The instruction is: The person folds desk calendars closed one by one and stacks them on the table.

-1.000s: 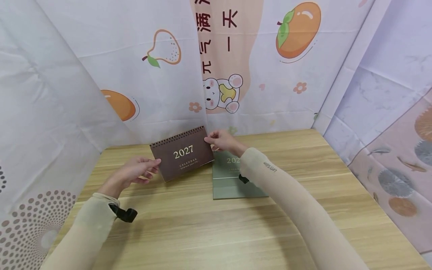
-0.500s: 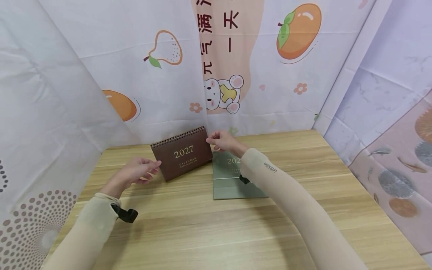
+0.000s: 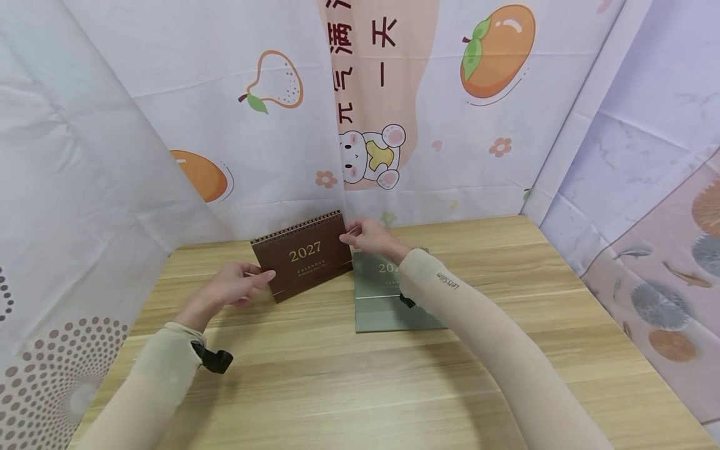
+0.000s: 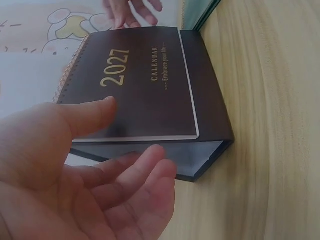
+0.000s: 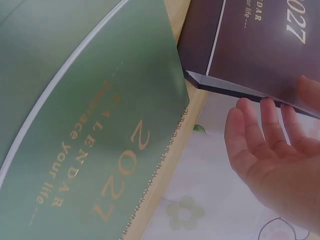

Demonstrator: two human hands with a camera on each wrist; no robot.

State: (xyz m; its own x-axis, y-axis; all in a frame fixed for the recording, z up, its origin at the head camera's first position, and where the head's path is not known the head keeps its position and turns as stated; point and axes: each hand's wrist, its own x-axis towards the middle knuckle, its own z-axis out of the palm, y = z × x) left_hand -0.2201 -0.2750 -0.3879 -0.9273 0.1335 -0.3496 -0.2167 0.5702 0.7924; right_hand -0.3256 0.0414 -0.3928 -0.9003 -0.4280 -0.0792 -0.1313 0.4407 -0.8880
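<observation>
A dark brown 2027 desk calendar [image 3: 306, 255] stands at an angle near the back of the table, its spiral binding on top. My left hand [image 3: 239, 286] holds its left edge, thumb [image 4: 95, 117] over the front cover and fingers by the open side of the stand. At the opposite edge, my right hand [image 3: 371, 239] pinches the calendar, thumb in front and fingertips [image 5: 267, 107] along the side. Close to its right stands a green 2027 desk calendar [image 3: 382, 312], partly covered by my right forearm in the head view.
The wood-grain table [image 3: 337, 387] runs up to a printed fabric backdrop [image 3: 253, 156] just behind the calendars. Fabric sheets also hang at the left and right sides. Black wrist straps [image 3: 212, 359] sit on the sleeves.
My left hand has shifted slightly right, so its thumb now overlaps the brown calendar's front. My right hand moved only a little. The brown calendar has barely shifted; the green one is unmoved.
</observation>
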